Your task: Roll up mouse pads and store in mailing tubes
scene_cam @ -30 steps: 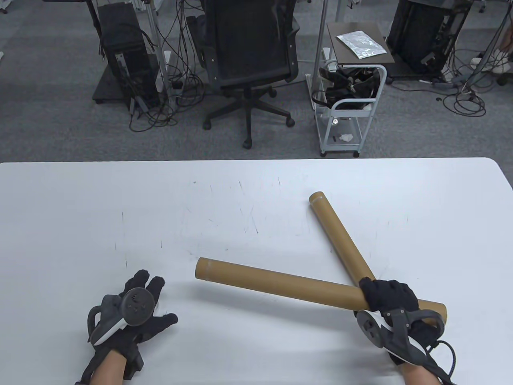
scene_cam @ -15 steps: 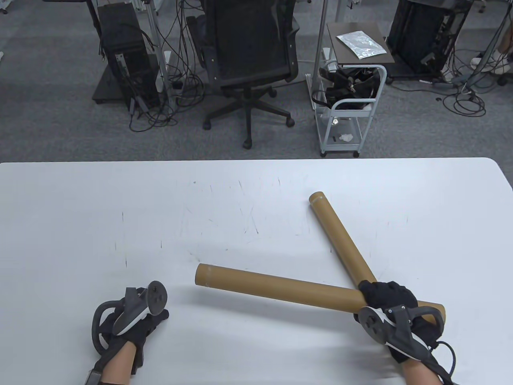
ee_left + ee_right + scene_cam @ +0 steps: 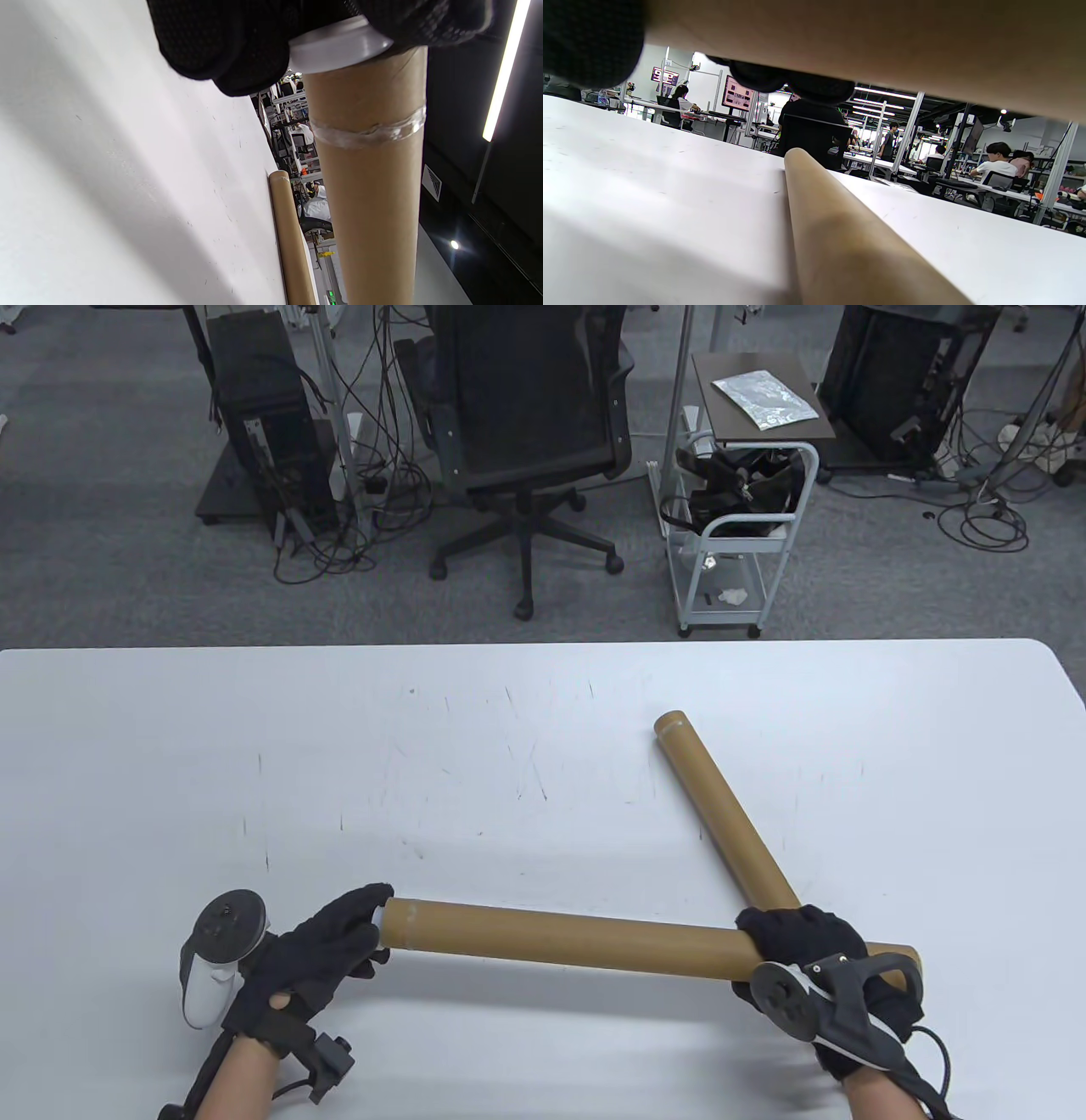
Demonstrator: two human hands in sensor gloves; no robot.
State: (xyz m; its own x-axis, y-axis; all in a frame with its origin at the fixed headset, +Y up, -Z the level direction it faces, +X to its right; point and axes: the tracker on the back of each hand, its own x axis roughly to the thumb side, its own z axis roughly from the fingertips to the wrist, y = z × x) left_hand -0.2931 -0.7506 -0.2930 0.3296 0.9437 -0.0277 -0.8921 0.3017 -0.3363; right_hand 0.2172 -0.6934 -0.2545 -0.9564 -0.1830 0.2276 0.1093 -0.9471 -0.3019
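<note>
The right hand [image 3: 806,942] has its fingers curled around a long brown cardboard mailing tube [image 3: 560,937] near its right end, and holds it above the white table [image 3: 254,746]. This held tube runs almost parallel to the near edge of the table, low in the table view. The left hand [image 3: 318,954] is at the other end of it; its fingers [image 3: 237,46] close on the white plastic end cap [image 3: 339,44], which sits at the mouth of the tube. A ring of clear tape [image 3: 369,131] goes around the tube just below the cap.

A second brown cardboard tube [image 3: 721,814] lies flat on the table. It goes diagonally from the middle-right of the table toward the right hand, and its near end passes under the held tube. The far end of it is well apart from the far edge.

The left half and the far part of the table surface are bare white, with only small dark scratches. Beyond the far edge stand a black office chair [image 3: 526,415] and a small white cart [image 3: 738,526].
</note>
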